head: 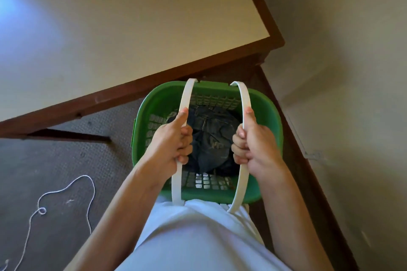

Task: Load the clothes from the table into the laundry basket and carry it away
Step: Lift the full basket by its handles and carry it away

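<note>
Head view: one green laundry basket (269, 116) is held just in front of the torso, near the desk (110, 35) corner. Two white handles are counted; the left handle (184, 103) is gripped by the left hand (174, 145), the right handle (243, 99) by the right hand (255, 145), thumbs laid along the bands, hands apart. One dark bundle of clothes (211, 138) is seen inside; separate garments cannot be counted. Basket's near rim is hidden behind a white shirt (198, 237). One white cord (66, 189) lies on the carpet, left, cut off at the frame edge.
</note>
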The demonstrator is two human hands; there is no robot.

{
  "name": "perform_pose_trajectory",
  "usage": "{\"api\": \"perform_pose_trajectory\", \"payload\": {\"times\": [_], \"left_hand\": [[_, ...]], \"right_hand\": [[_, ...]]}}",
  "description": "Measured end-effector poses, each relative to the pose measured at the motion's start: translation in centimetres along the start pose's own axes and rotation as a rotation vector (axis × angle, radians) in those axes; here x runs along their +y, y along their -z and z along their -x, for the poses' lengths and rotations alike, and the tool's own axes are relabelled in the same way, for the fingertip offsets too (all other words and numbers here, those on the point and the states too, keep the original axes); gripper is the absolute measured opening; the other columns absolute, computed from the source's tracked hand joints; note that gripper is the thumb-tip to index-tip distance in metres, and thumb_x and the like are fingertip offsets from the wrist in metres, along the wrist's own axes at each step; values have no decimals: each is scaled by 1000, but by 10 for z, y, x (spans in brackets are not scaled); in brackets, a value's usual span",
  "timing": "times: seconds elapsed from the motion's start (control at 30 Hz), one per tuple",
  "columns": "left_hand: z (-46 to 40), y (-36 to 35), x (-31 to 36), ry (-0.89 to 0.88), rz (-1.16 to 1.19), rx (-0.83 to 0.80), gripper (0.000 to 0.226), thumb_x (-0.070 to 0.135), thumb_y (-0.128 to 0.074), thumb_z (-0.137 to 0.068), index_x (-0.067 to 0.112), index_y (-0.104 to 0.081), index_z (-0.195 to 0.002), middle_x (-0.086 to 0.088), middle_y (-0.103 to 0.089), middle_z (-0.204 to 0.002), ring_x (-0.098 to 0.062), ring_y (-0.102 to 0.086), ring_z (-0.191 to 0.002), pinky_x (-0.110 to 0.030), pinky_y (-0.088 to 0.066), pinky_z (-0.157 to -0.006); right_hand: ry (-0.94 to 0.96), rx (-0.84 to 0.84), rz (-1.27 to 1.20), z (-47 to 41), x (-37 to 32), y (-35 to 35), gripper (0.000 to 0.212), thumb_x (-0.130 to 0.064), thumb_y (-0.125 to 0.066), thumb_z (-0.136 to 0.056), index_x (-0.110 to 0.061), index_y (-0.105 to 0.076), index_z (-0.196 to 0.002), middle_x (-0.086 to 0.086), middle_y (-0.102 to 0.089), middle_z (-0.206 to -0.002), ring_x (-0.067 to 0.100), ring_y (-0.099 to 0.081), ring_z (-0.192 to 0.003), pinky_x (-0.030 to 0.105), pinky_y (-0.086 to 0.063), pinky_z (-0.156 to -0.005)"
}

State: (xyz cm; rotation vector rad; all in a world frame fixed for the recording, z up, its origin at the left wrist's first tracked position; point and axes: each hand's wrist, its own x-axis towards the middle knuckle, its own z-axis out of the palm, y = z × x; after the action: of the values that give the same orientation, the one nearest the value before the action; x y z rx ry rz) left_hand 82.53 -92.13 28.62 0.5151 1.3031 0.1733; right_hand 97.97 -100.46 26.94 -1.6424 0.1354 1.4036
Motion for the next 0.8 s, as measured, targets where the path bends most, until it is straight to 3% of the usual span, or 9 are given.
{"api": "perform_pose_trajectory", "payload": {"times": [0.33,0.8], "left_hand": [[38,137,-44,-22,322,159,56,58,-47,-99,23,-32,-59,7,-22,-42,-8,-18,-30,-19,-14,-35],[121,390,-131,-77,649,286,53,55,-38,-103,23,-32,-61,9,-23,-39,-7,-18,-30,-21,-14,-35]], "right_hand": [[-65,-197,301,18,59,-119,65,-65,-42,-97,-21,-30,-51,-2,-19,-47,13,-15,-35,23,-9,-44],[-129,-424,610,90,223,-341,62,-62,-39,-100,-20,-27,-56,-1,-18,-44,13,-15,-33,26,-8,-47]]}}
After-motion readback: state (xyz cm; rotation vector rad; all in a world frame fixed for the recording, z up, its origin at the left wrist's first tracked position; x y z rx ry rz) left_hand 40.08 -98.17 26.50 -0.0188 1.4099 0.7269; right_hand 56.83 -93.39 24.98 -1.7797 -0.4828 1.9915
